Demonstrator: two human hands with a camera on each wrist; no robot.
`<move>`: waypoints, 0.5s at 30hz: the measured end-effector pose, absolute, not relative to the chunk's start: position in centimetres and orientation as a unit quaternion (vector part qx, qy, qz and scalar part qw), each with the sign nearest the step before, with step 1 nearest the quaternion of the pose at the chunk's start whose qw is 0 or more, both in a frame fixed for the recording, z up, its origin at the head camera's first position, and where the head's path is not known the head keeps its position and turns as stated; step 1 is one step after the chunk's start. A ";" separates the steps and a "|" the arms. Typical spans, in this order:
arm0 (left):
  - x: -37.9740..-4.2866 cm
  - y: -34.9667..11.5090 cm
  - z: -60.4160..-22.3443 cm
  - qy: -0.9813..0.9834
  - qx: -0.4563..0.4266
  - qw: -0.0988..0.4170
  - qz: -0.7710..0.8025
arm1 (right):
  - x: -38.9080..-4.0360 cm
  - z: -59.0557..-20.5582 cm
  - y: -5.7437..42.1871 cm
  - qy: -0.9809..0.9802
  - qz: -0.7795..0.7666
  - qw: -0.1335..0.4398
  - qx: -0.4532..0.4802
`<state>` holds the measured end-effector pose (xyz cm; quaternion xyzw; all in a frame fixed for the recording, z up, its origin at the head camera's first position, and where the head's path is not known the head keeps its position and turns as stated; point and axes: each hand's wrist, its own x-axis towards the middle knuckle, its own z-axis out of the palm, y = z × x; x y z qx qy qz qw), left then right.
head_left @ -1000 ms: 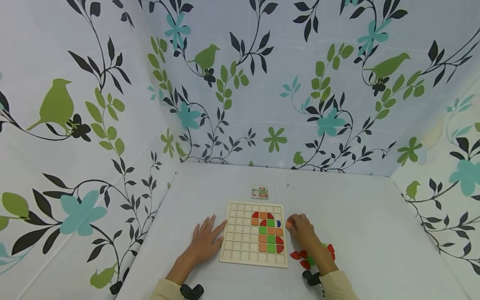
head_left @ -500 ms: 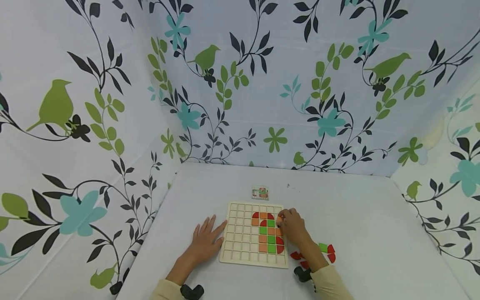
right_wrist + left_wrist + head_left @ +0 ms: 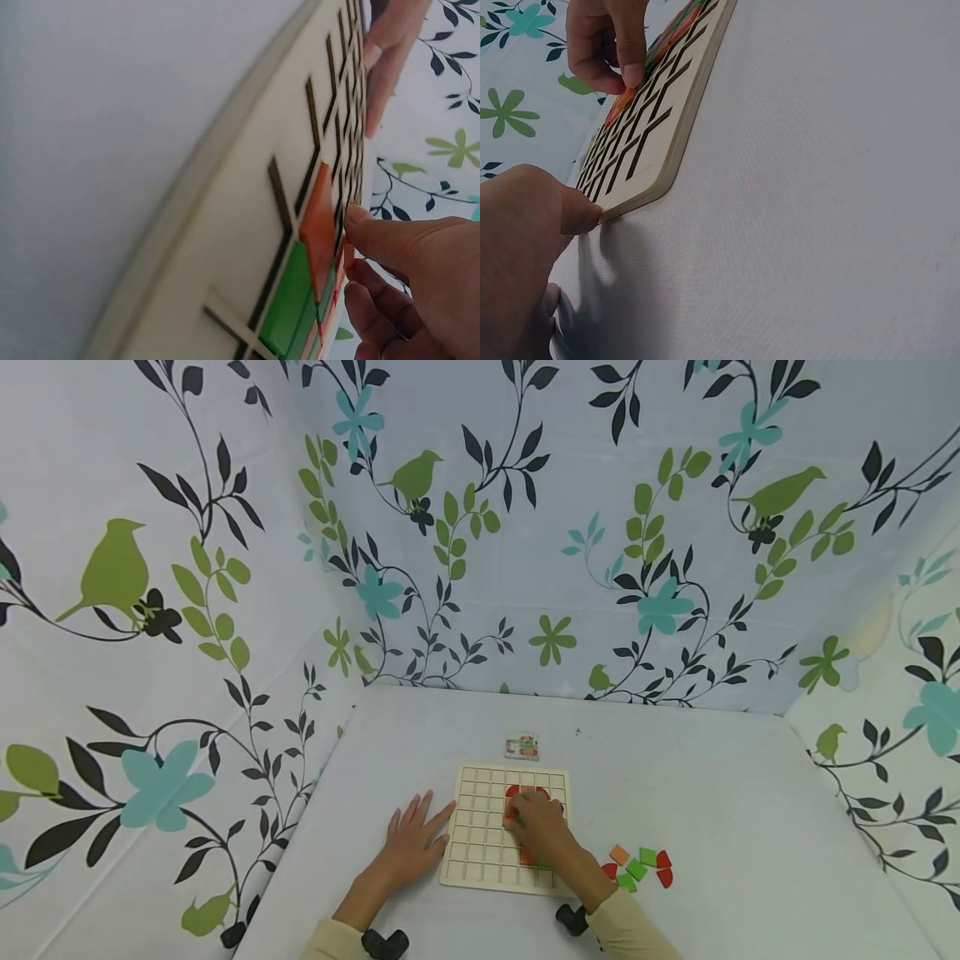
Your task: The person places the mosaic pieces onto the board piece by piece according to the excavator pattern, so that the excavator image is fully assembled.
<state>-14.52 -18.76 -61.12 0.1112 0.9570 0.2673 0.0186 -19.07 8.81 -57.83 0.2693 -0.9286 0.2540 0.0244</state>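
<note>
Left hand (image 3: 412, 839): fingers spread, at the left edge of the gridded board (image 3: 480, 867). Picture card (image 3: 522, 746): beyond the board's far edge. Right hand (image 3: 543, 831): pinching an orange tile (image 3: 349, 255); moved left from the board's right side, to my eye placing it among set tiles (image 3: 289, 304). Loose pieces (image 3: 637, 869): right, near.
</note>
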 end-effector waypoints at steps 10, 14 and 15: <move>-15.0 -18.9 -62.6 0.965 0.097 0.014 0.244 | -19.0 -58.3 8.8 -0.931 0.223 0.058 0.283; -15.1 -18.9 -62.6 0.964 0.098 0.010 0.246 | -18.8 -58.2 8.9 -0.932 0.216 0.060 0.285; -15.1 -18.9 -62.5 0.964 0.099 0.007 0.246 | -18.8 -58.1 8.9 -0.933 0.215 0.058 0.284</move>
